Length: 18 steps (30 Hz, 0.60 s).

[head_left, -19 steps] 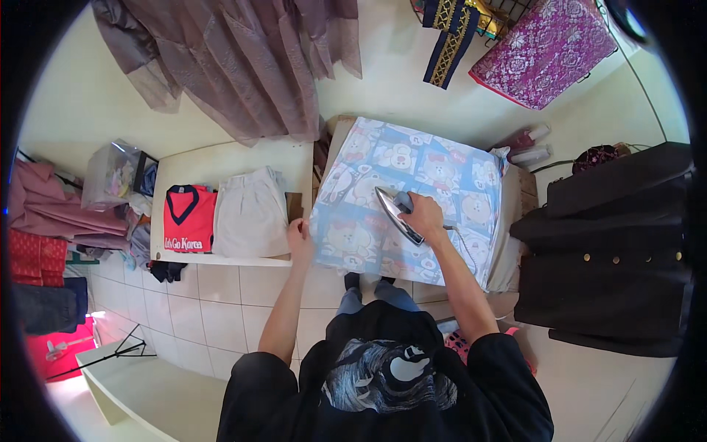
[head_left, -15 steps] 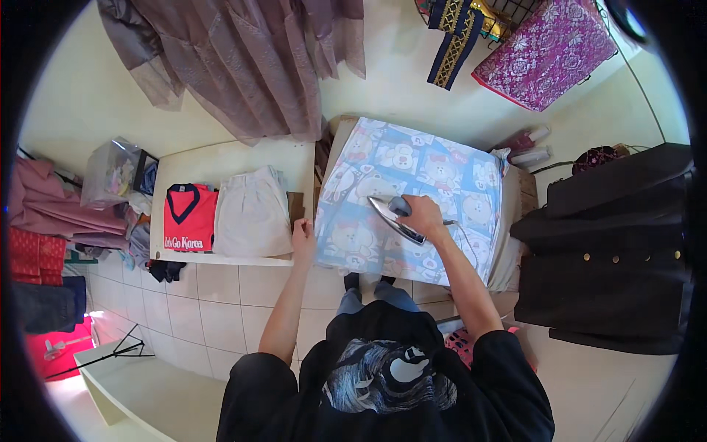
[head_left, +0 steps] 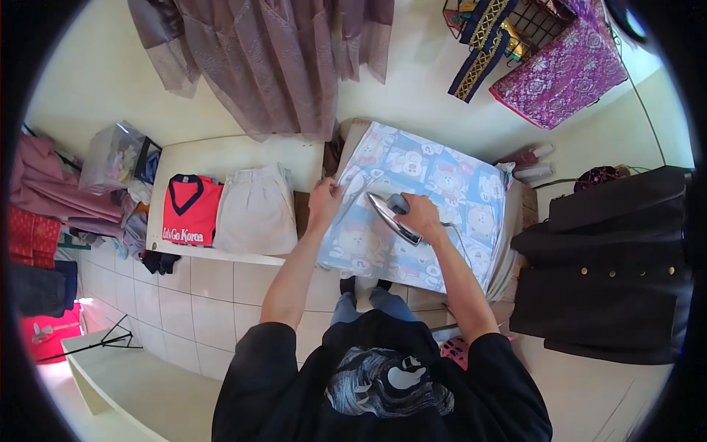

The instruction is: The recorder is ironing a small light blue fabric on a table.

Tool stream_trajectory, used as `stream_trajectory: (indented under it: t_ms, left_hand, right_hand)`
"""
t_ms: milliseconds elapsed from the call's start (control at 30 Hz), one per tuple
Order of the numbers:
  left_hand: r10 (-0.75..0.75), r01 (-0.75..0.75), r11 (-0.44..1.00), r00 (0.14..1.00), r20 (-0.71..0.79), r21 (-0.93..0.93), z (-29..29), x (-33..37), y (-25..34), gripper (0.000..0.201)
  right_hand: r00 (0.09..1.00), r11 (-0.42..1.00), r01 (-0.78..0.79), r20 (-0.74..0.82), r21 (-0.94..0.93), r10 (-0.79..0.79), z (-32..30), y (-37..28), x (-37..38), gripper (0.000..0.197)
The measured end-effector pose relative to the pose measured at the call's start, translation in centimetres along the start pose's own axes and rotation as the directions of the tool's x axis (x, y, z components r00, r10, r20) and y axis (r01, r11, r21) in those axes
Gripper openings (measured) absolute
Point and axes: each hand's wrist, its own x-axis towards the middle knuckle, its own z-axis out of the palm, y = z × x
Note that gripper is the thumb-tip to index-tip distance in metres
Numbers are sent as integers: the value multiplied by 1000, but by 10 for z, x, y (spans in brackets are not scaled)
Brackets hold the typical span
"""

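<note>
My right hand (head_left: 420,216) is wrapped round the handle of a clothes iron (head_left: 386,218), whose silver pointed tip faces the far left. Under the iron lies a blue-and-white cloth (head_left: 447,182) printed with cartoon bears, spread over a low padded surface. At the cloth's left edge my left hand (head_left: 324,203) is closed, thumb and fingers pressed together. A thin, see-through layer seems to lie over the left part of the cloth, but what the left fingers hold is too small to make out. The iron's cord (head_left: 462,243) trails off to the right of my right hand.
A folded red shirt (head_left: 188,208) and folded off-white trousers (head_left: 256,211) lie on a pale table (head_left: 243,149) at left. Mauve garments (head_left: 272,66) hang beyond it. A dark buttoned jacket (head_left: 604,272) hangs at right. A wire basket (head_left: 541,29) is on the wall.
My left hand has moved away from me along the cloth's left edge, from beside the table's near corner. The iron stays in my right hand, at nearly the same spot.
</note>
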Motion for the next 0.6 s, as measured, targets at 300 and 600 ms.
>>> stream_trajectory:
  t_ms: [300,600]
  left_hand:
    - [44,-50,996,996,76,73,10,21,23,16]
    - [-55,54,995,998,-9,-90,27,44,-19,11]
  right_hand:
    - [997,997,-75,-30,6,75,3,7,1,47]
    - [995,995,-54,-80,86,61,6,4,3,48]
